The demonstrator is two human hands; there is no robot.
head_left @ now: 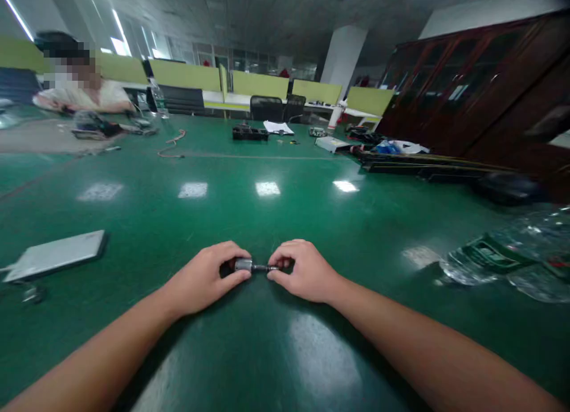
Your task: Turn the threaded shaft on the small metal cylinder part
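My left hand (214, 275) pinches a small silver metal cylinder (243, 264) between thumb and fingers, just above or on the green tabletop. A thin dark metal shaft (260, 268) sticks out of the cylinder's right end; together they look like a small motor. At the shaft's far end, my right hand (305, 269) is closed, thumb against fingertips, around its tip. The cylinder and shaft lie level, in one line between both hands. The fingers partly hide the two ends.
A flat white device (57, 254) with a cable lies at left. Clear plastic bottles (494, 254) lie at right. Farther back are a black part (250, 133), papers (278, 127), a pale box (332, 143) and long dark strips (401, 164). Another person (84, 85) sits at the far left.
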